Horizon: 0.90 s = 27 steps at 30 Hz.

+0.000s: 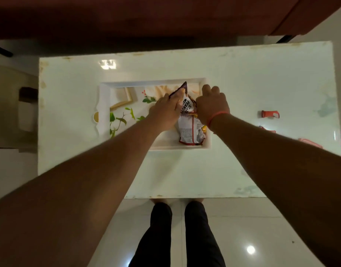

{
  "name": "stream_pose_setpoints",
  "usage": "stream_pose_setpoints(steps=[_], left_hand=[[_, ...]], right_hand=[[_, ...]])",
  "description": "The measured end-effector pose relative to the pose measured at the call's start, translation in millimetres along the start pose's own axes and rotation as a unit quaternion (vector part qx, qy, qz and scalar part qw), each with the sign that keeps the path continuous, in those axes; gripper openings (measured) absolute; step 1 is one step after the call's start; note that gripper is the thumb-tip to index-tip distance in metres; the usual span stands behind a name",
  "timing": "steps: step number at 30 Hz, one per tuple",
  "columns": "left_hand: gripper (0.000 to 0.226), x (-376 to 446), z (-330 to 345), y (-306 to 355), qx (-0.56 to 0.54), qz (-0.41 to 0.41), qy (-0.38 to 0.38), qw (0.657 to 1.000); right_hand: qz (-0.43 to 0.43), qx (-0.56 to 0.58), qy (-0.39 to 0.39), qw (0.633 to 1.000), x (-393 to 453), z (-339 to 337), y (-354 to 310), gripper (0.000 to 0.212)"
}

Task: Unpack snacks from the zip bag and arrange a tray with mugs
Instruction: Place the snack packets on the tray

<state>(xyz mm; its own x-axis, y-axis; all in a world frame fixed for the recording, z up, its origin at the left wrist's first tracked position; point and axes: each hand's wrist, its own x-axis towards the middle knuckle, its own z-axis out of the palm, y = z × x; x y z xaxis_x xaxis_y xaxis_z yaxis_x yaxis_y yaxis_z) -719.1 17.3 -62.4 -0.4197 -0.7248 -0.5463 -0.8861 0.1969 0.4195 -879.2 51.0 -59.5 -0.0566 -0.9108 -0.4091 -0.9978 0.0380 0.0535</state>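
A white rectangular tray [105, 105] with a leaf print lies on the pale table [242, 83]. In its right half lies a white and red salted-peanuts packet [190, 132]. My left hand [165, 110] rests flat over the tray, its fingers pressing a dark purple snack packet [180, 89] that sticks up toward the far rim. My right hand [212, 105] is curled at the tray's right end, over the top of the peanuts packet; a yellow wrapper edge [204, 129] peeks out under the wrist. I cannot tell what the right fingers grip. No mugs are in view.
A small red and white packet [269, 114] lies on the table to the right. Pink items [310, 142] sit at the right edge. A dark red sofa [146, 16] runs behind the table. My legs [177, 237] stand at the near edge on a glossy tiled floor.
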Motion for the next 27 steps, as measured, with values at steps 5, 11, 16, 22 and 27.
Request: stream_pose_setpoints(steps=[5, 11, 16, 22, 27], left_hand=[[0.054, 12.0, 2.0, 0.1, -0.072, -0.088, 0.017, 0.993], [0.056, 21.5, 1.5, 20.0, -0.1, -0.145, -0.011, 0.984], [0.053, 18.2, -3.0, 37.6, -0.12, -0.139, -0.034, 0.982], [0.052, 17.9, 1.5, 28.4, -0.106, -0.137, -0.029, 0.984], [0.051, 9.7, 15.6, 11.7, -0.199, -0.175, 0.094, 0.96]], right_hand=[[0.04, 0.173, 0.052, 0.983, 23.8, -1.6, 5.9, 0.026], [0.191, 0.471, 0.079, 0.858, 46.4, -6.1, 16.6, 0.027], [0.227, 0.494, 0.072, 0.836, 54.9, -6.4, 25.2, 0.026], [0.224, 0.495, 0.072, 0.836, 49.5, -0.7, 28.0, 0.036], [0.229, 0.466, 0.181, 0.835, 8.1, 10.5, 24.8, 0.031]])
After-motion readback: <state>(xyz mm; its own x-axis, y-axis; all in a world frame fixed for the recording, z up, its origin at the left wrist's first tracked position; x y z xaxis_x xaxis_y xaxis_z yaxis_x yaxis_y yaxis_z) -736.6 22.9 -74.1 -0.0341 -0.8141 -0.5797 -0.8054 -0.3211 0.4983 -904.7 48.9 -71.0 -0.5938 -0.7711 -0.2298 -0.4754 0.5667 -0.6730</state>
